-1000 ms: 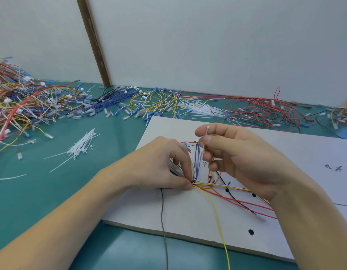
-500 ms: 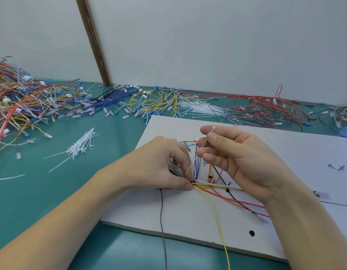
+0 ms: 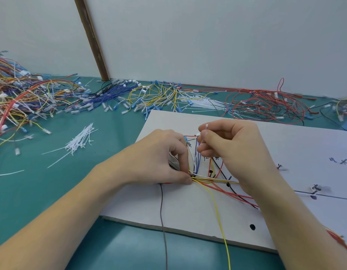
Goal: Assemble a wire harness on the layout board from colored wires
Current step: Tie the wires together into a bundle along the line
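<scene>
On a flat white layout board (image 3: 188, 211) lying on the teal tabletop (image 3: 52, 182), the left hand (image 3: 159, 158) pinches a gathered bundle of red, yellow, blue and black wires (image 3: 200, 179), while the right hand (image 3: 233, 151) pinches a thin white plastic cable tie (image 3: 204, 133) just above it.

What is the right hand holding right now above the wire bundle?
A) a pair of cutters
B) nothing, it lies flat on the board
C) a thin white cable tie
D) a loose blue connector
C: the right hand pinches a thin white cable tie between thumb and forefinger, its head poking out above the fingers, while the left hand pinches the wire bundle on the layout board.
</scene>
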